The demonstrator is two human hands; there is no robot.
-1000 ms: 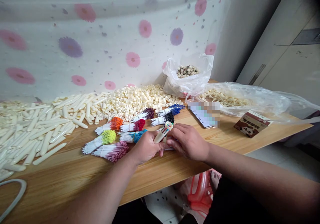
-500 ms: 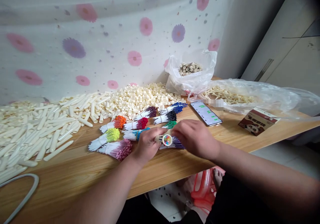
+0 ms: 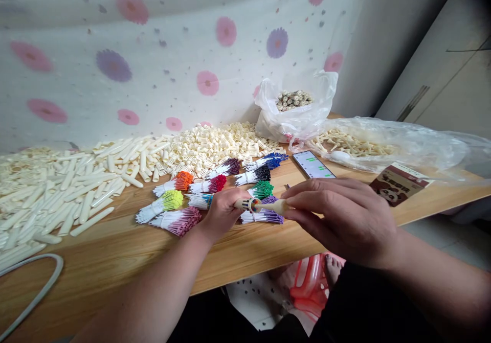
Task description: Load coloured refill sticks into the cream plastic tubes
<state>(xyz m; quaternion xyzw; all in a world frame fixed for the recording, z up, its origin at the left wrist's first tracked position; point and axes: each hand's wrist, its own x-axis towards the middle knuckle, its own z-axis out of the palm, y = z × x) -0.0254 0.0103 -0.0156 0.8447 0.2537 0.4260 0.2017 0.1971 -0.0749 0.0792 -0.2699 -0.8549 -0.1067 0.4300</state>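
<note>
My left hand [image 3: 224, 212] is closed around a cream, slotted multicolour pen barrel [image 3: 242, 204], its open end facing right with coloured bits inside. Between the fingertips of my right hand [image 3: 339, 215] is a cream plastic piece [image 3: 282, 208] with a narrow stem and a wider end. Its stem tip is at the barrel's mouth; I cannot tell how deep it sits. Bundles of white pen refills with coloured ends lie behind and beside my left hand, among them purple [image 3: 270, 215], green [image 3: 262, 189], pink [image 3: 180, 221] and yellow [image 3: 161, 206].
Cream pen tubes [image 3: 82, 200] and short slotted parts [image 3: 218, 143] are heaped along the back and left. Farther right are a phone [image 3: 311, 165], a plastic bag [image 3: 268, 123] of assembled parts, a clear bag [image 3: 418, 138] with stemmed pieces, and a panda box [image 3: 399, 184]. A white cable [image 3: 51, 281] curves at left.
My right hand has moved right and nearer, and the stemmed piece now shows in its fingers. The barrel in my left hand has turned its open end from facing me towards the right.
</note>
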